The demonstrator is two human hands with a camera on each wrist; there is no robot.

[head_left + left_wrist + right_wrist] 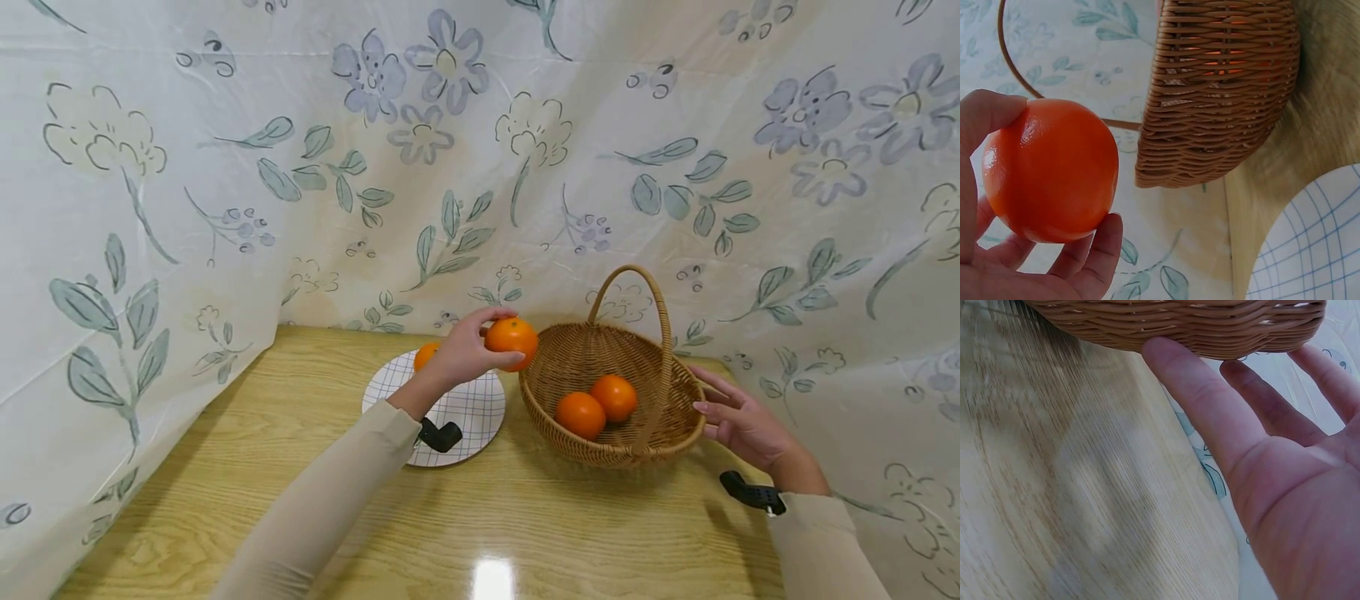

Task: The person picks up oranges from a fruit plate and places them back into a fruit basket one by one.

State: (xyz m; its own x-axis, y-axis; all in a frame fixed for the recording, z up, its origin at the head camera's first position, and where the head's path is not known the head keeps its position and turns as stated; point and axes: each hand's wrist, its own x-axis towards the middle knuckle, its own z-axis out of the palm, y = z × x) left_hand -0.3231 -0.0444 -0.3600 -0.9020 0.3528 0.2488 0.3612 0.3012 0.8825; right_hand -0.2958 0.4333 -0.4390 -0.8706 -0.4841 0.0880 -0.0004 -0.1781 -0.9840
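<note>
My left hand (pixel 467 348) holds an orange (pixel 512 342) between thumb and fingers, at the left rim of a wicker basket (pixel 551 427). In the left wrist view the orange (pixel 1054 172) is large and glossy, apart from the basket wall (pixel 1222 106). Two more oranges lie inside the basket, a front one (pixel 581 416) and one behind it (pixel 614 397). At the basket's right side is my right hand (pixel 750 425), its fairly straight thumb and fingers touching the woven wall (pixel 1210 328).
A round white plate (pixel 472 421) with a blue grid stands left of the basket, with another orange (pixel 426 355) partly hidden behind my left hand. The basket's tall handle (pixel 664 333) arches over it. Floral cloth (pixel 450 208) hangs behind the wooden table (pixel 300 408).
</note>
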